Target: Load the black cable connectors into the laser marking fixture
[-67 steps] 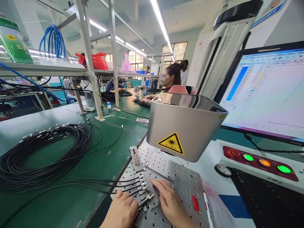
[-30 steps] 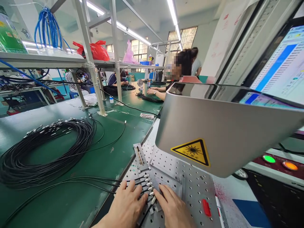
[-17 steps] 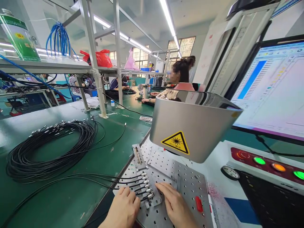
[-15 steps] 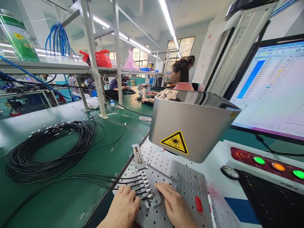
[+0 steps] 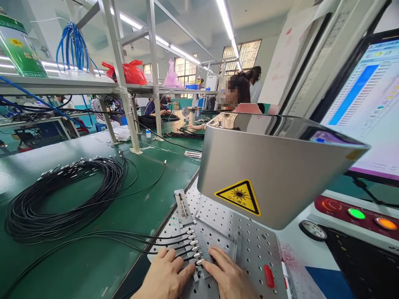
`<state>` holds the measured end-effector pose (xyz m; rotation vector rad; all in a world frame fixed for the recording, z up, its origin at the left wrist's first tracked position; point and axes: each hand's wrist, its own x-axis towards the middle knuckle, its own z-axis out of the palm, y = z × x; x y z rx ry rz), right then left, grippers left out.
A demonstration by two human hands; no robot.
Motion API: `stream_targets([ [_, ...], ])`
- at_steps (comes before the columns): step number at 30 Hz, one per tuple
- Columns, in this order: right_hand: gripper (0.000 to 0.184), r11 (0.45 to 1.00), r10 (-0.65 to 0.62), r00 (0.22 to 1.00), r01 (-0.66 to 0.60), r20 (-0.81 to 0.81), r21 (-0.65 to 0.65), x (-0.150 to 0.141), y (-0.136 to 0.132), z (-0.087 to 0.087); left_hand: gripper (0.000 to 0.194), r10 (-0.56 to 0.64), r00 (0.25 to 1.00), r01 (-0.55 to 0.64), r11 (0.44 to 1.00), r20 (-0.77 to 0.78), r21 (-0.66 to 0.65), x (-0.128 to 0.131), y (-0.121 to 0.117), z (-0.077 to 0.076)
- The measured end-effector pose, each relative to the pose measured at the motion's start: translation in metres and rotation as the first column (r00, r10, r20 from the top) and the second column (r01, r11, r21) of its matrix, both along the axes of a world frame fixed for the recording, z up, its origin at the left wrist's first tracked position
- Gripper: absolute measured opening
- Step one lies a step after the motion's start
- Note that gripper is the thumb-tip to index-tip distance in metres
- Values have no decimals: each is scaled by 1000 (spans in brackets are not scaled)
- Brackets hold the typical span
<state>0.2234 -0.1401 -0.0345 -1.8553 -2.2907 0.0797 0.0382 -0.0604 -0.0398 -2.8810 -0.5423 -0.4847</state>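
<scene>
Several black cables (image 5: 168,238) lie side by side with their metal connectors (image 5: 193,242) in a row on a slotted metal fixture (image 5: 204,272). My left hand (image 5: 170,272) is closed over the nearest cables just behind the connectors, its fingertips partly hidden. On the other side, my right hand (image 5: 229,274) has its fingers apart, and its thumb touches the end of the nearest connector (image 5: 199,262). The fixture rests on a perforated metal plate (image 5: 249,249) beneath a laser marking head (image 5: 264,174) bearing a yellow warning triangle.
A large coil of black cables (image 5: 62,199) lies on the green table (image 5: 131,216) at left. The plate also carries a slotted metal block (image 5: 181,205) and a red piece (image 5: 268,276). A monitor (image 5: 370,104) and a button panel (image 5: 364,216) stand right. A co-worker (image 5: 240,93) sits behind.
My right hand has moved in to the nearest connector, thumb now touching it. My left hand has shifted slightly right along the cables, its thumb nearer the connector. The camera view has turned a little.
</scene>
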Motion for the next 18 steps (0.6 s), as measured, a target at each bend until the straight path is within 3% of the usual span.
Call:
stream_targets([
  [4,50,999,-30,998,31,-57,8,1,0,1,23,44,997,-49,997,-68,-67,4,3,-1],
  [9,40,991,-88,961,58,-261,-121,3,20,22,18,70,996,-72,997,-61,-20,9,0,-2],
  [13,44,983,-183,871,175,-456,-62,-6,77,34,20,73,989,-85,991,126,100,14,-4,-2],
  [18,52,958,-270,807,279,-525,-65,-24,153,29,28,32,947,-104,971,319,213,20,-2,-12],
])
